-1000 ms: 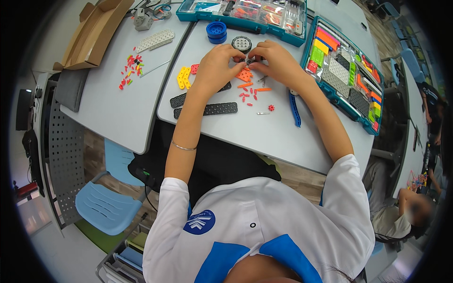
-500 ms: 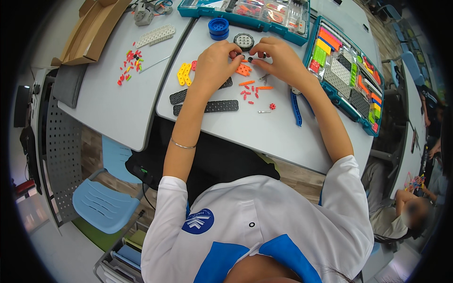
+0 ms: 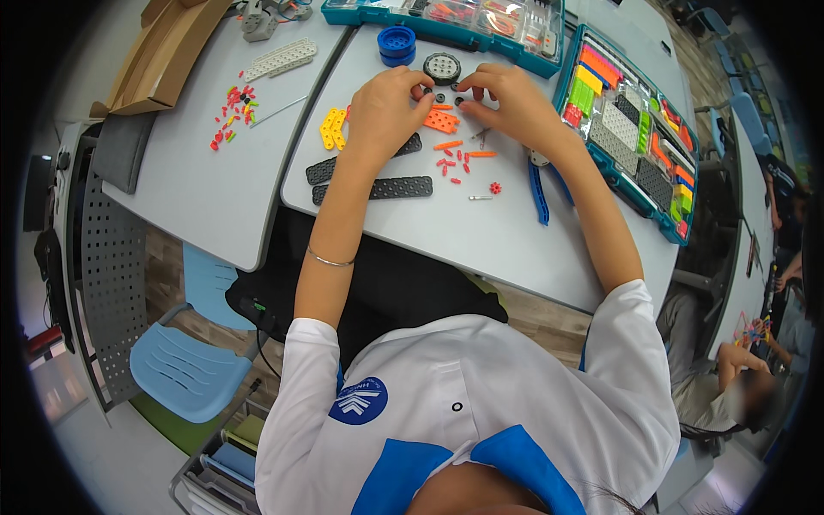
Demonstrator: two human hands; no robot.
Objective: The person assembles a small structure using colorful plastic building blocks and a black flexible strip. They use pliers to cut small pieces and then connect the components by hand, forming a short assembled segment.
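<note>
My left hand (image 3: 388, 107) is bent at the fingers, with a small black round piece (image 3: 427, 90) between thumb and fingertips. My right hand (image 3: 513, 105) hovers opposite with thumb and fingers apart; another small dark piece lies close to its fingertips. Between the hands, small black rings (image 3: 440, 98) rest on the table. Just beyond them lies a black-rimmed wheel (image 3: 442, 68) with a pale, holed centre. An orange holed plate (image 3: 441, 121) is below the fingers, partly beside my left hand. Orange pins (image 3: 482, 154) and several small red pegs (image 3: 445, 163) are scattered nearer to me.
Blue wheel hubs (image 3: 396, 45) are stacked at the back. Black holed beams (image 3: 400, 187) and yellow angled pieces (image 3: 333, 129) lie left, a blue-handled tool (image 3: 538, 196) right. Teal parts cases (image 3: 562, 103) border the table. A cardboard box (image 3: 163, 64) stands on the left table.
My right thumb and fingers have spread apart, and small black rings now show between my hands. My left hand has shifted slightly left. The camera view has moved a little.
</note>
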